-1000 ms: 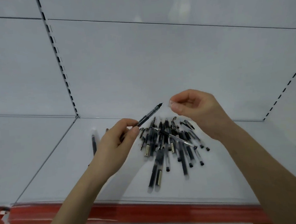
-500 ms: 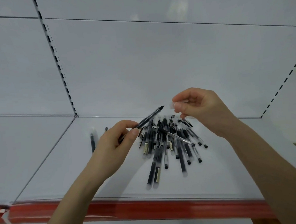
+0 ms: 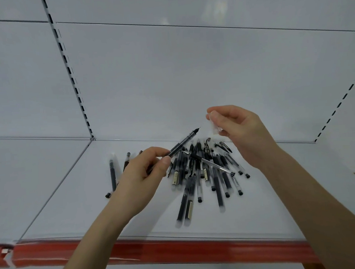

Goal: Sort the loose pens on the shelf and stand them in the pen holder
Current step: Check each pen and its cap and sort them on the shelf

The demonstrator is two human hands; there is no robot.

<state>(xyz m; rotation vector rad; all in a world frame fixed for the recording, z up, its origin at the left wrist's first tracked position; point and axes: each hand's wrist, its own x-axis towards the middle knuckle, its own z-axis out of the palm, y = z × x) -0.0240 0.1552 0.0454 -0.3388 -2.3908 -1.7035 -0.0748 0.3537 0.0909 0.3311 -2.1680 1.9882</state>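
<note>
Left hand [image 3: 141,179] is up over the shelf [image 3: 76,204], thumb and fingers pinched on the lower barrel of a black pen [image 3: 183,141]. That pen is uncapped, its fine tip angled up and to the right, toward the right hand [image 3: 238,134]. The right hand hangs just above and beyond the tip, fingers curled in, thumb and forefinger nipping a small clear cap [image 3: 213,124]; cap and tip are close but apart. Both forearms come in from the bottom edge of the view.

Under and between the hands lies the pile [image 3: 204,174] of loose pens, black with clear barrels, fanned out in the middle of the shelf and reaching back near its rear edge. Most point front to back; one clear pen [image 3: 212,163] lies crosswise on top of the heap. The longest few run out toward the front edge, their ends blurred.

To the left of the pile, partly behind the left hand, two or three more pens lie apart from it: a dark one [image 3: 112,176] running front to back, and a brownish one [image 3: 127,161] beside it, mostly hidden by the hand.

The shelf is white, with a red strip [image 3: 180,249] along its front edge and a white back panel [image 3: 189,81] with slotted uprights behind.
</note>
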